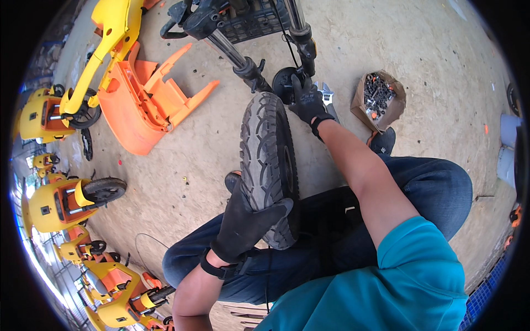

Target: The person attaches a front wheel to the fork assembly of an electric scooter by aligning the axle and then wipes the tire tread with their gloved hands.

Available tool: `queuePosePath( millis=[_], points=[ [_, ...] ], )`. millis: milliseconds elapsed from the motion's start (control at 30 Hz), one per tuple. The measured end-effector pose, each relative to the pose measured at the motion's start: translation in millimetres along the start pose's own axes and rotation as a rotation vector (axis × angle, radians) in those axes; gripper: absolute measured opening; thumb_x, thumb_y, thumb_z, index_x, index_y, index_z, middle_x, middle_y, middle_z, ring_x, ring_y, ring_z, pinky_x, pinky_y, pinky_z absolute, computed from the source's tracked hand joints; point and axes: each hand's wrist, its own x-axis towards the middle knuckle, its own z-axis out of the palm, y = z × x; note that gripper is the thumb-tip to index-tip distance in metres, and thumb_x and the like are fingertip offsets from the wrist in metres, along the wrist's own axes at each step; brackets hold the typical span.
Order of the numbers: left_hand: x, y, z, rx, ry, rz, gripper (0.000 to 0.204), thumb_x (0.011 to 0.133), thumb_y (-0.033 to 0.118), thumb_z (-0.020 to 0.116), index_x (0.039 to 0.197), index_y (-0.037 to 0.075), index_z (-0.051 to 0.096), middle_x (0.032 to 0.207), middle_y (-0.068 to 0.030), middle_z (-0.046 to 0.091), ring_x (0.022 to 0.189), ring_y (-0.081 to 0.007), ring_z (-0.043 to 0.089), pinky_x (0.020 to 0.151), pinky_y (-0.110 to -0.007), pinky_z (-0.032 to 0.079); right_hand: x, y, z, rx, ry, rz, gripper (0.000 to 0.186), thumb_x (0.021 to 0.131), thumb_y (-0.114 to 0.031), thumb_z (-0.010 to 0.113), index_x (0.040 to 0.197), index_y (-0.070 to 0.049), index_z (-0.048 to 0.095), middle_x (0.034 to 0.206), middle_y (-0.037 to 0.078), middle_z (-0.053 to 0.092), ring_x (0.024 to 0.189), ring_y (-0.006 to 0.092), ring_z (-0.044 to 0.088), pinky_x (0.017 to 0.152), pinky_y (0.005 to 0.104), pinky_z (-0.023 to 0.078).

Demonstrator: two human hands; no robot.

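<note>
Gloved left hand (243,223) grips the black treaded rubber tyre (269,165); keep it steady while the gloved right hand (307,102) clasps the black axle hub (285,83).

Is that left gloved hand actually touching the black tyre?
Touching. The head view shows the left hand in its black glove pressed against the near end of the tyre, its thumb lying over the tread with no gap.
</note>
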Motion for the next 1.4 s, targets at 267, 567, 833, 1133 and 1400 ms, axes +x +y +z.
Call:
queuePosePath(
  millis=[267,567,833,1133,1400],
  points=[
    [-4.8,-9.6,-3.0,-0.019,-0.007,0.055,0.069,0.08,0.011,0.08,0.138,-0.002,0.045,0.125,-0.0128,0.062,0.114,-0.0197,0.06,0.099,-0.034,0.047,-2.5,17.5,-29.4,0.202,-0.122,-0.078,0.103,0.064,-0.026,0.087,0.151,-0.014,0.033,0.139,0.024,0.045,0.124,0.0413,0.051,0.102,0.0467,0.046],
    [-11.0,-11.1,-3.5,-0.021,0.016,0.049,0.061,0.08,0.013,0.079,0.132,-0.002,0.05,0.119,-0.0122,0.066,0.108,-0.0187,0.062,0.095,-0.033,0.049,7.7,49.7,-45.8,0.414,-0.265,-0.23,0.107,0.055,-0.023,0.091,0.148,-0.01,0.039,0.139,0.021,0.052,0.129,0.0372,0.049,0.109,0.0413,0.041],
    [-12.4,-6.1,-4.9,-0.092,-0.008,-0.025,0.058,0.083,0.008,0.074,0.135,-0.001,0.05,0.122,-0.01,0.064,0.109,-0.0172,0.062,0.095,-0.032,0.049,10.1,54.0,-70.4,0.815,-0.527,-0.27,0.103,0.059,-0.008,0.089,0.149,-0.01,0.039,0.14,0.012,0.054,0.129,0.0237,0.05,0.109,0.0356,0.04],
    [-6.9,-2.9,3.9,-0.101,-0.048,-0.001,0.056,0.087,0.003,0.068,0.139,0.0,0.047,0.125,-0.0084,0.063,0.111,-0.0162,0.061,0.096,-0.032,0.049,12.9,74.7,-68.5,0.859,-0.52,-0.205,0.094,0.061,0.001,0.073,0.148,-0.017,0.042,0.121,0.011,0.063,0.107,0.0232,0.058,0.091,0.0356,0.049],
    [-5.9,6.4,9.1,-0.08,-0.047,0.011,0.054,0.088,0.006,0.067,0.139,0.0,0.048,0.123,-0.0081,0.064,0.109,-0.016,0.062,0.095,-0.032,0.049,7.8,65.3,-77.9,0.974,-0.652,-0.054,0.092,0.06,0.003,0.068,0.147,-0.016,0.043,0.126,0.009,0.056,0.106,0.0194,0.054,0.089,0.0326,0.049]
  ],
)
